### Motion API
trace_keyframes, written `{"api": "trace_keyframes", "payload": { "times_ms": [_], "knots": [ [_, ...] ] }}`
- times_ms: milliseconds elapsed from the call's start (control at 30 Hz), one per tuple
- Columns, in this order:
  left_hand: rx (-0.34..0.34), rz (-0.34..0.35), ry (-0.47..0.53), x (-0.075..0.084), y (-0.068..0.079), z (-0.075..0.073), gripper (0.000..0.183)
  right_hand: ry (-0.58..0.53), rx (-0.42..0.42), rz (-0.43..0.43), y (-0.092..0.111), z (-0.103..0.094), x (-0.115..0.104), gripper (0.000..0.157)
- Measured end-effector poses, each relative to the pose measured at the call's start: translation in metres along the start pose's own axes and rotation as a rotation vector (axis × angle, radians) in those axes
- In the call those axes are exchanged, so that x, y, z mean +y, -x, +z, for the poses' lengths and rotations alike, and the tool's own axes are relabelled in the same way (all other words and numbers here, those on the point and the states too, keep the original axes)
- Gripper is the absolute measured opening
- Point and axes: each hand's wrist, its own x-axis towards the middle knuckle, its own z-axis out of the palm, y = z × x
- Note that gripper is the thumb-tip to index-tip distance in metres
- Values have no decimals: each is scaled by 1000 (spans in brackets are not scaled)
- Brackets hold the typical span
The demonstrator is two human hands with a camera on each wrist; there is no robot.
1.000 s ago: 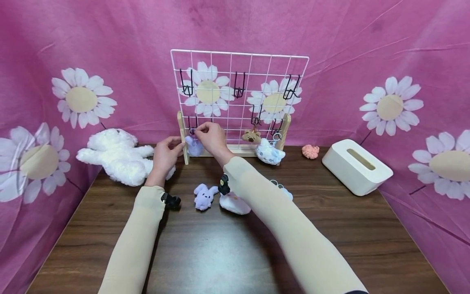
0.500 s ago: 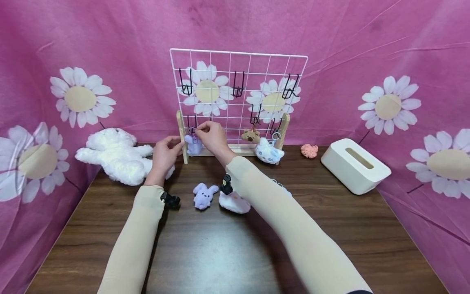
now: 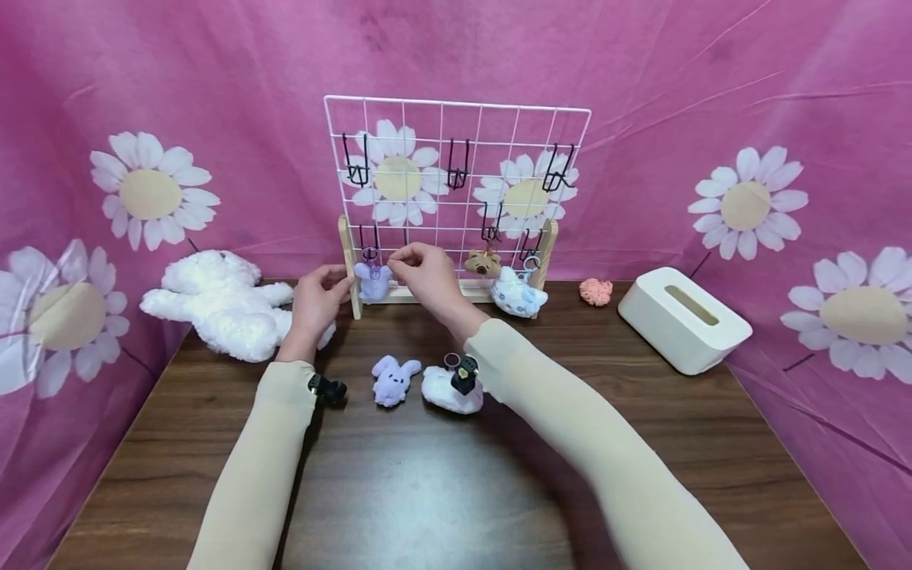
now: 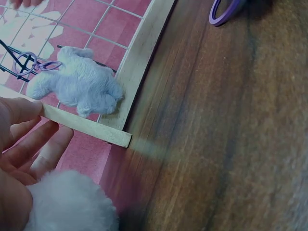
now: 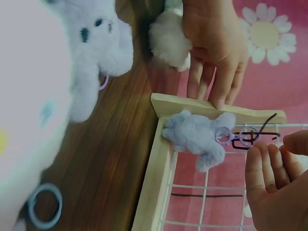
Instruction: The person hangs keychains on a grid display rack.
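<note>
My left hand [image 3: 317, 305] grips the left wooden post [image 3: 347, 237] of the white wire grid rack, thumb in front and fingers behind. Beside that post a lavender plush keychain [image 3: 374, 283] hangs by its purple ring [image 5: 249, 136] from a black hook [image 5: 240, 147]. Just to its right is my right hand [image 3: 431, 281], fingers loosely bent. The right wrist view shows a gap between its thumb and fingertips, with nothing held there. On the table below lie a lavender bunny plush [image 3: 392, 381] and a white plush keychain [image 3: 438, 389], partly covered by the right wrist camera.
A brown bear keychain [image 3: 483, 264] and a white-and-blue plush keychain [image 3: 516, 294] hang on the rack's right side. Several other black hooks sit higher up. A large white plush [image 3: 221, 305] lies at left; a coral yarn-like ball [image 3: 595, 291] and white tissue box [image 3: 684, 321] stand right.
My right hand has come away from the purple ring, moving slightly right. The lavender keychain now hangs in fuller view on its hook. My left hand has stayed on the post.
</note>
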Motion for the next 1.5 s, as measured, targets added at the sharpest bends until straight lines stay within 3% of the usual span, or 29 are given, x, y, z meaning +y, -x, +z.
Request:
{"api": "trace_keyframes", "payload": {
  "times_ms": [167,500,733,1100,1500],
  "knots": [
    [-5,-4,9,0,0,-2,38,-41,-45,6,16,-22,-2,11],
    [-8,-8,25,-2,-1,0,37,18,-89,-41,53,-73,5,16],
    [-17,-16,44,-3,0,2,38,103,-80,-2,83,-115,19,21],
    [4,7,18,-3,-1,-1,37,154,-10,131,96,-166,67,29],
    [3,5,7,0,1,0,37,205,-120,257,98,-184,121,40]
  ]
}}
